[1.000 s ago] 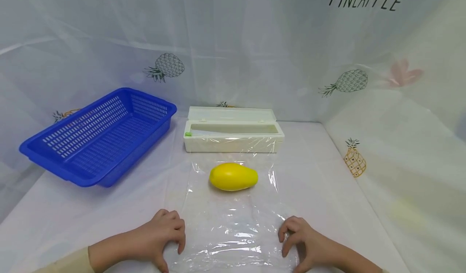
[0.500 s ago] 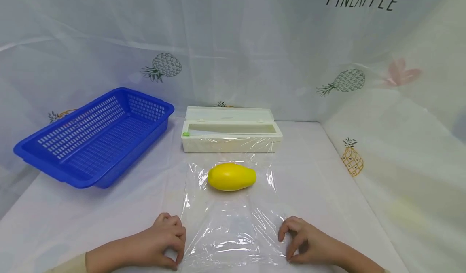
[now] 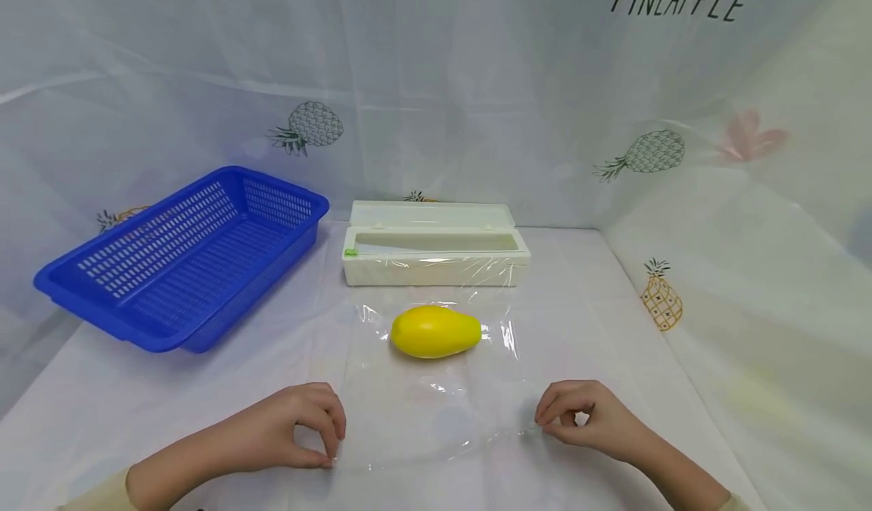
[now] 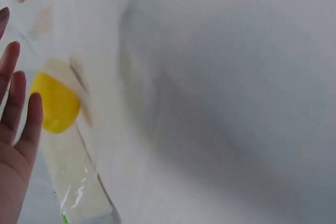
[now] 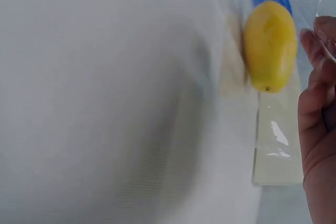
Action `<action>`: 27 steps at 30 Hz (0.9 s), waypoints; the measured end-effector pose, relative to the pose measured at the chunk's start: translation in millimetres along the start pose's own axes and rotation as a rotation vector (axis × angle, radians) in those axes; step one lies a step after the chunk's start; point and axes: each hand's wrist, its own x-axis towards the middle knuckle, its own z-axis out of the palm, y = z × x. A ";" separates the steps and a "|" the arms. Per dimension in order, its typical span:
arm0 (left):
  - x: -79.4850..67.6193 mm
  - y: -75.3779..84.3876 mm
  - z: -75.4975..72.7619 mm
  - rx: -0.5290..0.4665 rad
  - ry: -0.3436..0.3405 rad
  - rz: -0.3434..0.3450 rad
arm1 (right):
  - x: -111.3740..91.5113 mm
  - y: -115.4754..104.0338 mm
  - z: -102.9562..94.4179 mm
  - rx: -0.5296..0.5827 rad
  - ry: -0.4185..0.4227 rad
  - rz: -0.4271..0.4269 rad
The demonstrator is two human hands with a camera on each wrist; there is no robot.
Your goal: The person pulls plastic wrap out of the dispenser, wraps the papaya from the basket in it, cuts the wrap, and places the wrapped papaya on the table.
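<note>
A sheet of clear cling film lies over the table, running from the white box toward me. My left hand pinches its near left corner between thumb and fingertips. The near right corner is pinched by my right hand, a bit farther from me, so the near edge slants between them, raised. On the film's far part rests a yellow, papaya-shaped fruit, between the hands and the box; both wrist views also show this fruit. In the right wrist view, film runs up to the right fingertips.
Behind the fruit stands a white cling film box with its lid raised and a green tab at its left end. A blue perforated basket sits at the back left. White fabric printed with pineapples rises behind and on the right.
My fingers have closed onto the film's near corners. Both hands have risen, the right one moving farther forward, and the near edge has lifted and smoothed out. The fruit has stayed put.
</note>
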 end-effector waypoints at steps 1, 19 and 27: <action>0.6 0.2 -1.2 -0.003 0.015 0.013 | 1.3 -1.7 -1.8 0.009 0.006 0.003; 18.4 9.1 -36.2 0.166 0.165 0.127 | 23.0 -24.3 -27.7 -0.198 0.034 -0.143; 33.2 11.8 -47.9 0.365 0.239 0.103 | 42.8 -16.8 -35.4 -0.290 0.239 -0.070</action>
